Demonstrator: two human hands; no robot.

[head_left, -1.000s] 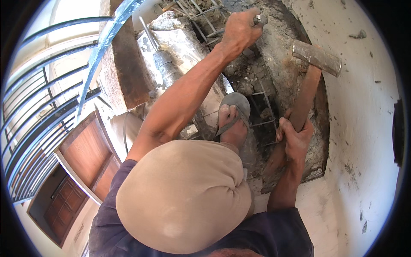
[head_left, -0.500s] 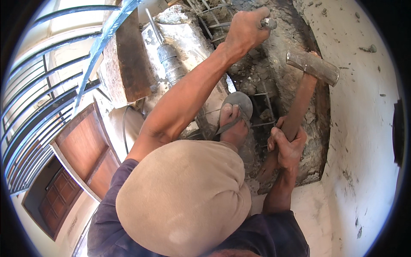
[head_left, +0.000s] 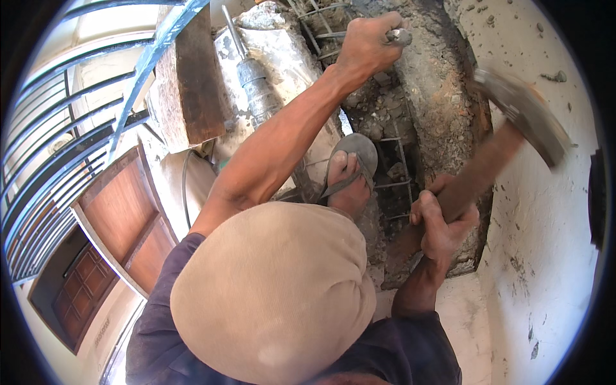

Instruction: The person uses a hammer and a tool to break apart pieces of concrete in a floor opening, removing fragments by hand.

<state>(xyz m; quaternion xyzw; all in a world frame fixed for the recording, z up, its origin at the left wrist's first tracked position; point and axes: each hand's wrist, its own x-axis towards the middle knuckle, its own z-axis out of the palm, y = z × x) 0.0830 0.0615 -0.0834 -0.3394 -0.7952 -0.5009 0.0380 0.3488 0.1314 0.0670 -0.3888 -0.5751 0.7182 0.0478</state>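
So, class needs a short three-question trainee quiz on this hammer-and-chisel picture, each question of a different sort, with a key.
1. True or false: the right hand grips the wooden handle of the hammer.
2. What does the left hand hold: A a metal chisel, B a brush, C a cup?
3. What footwear is on the foot among the steel bars?

Key: 1 true; 2 A; 3 a sandal.

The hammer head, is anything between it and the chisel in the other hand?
Nothing visible blocks it. The hammer head, blurred, is raised at the right in the right hand; only open air over the rubble trench separates it from the chisel gripped by the left hand.
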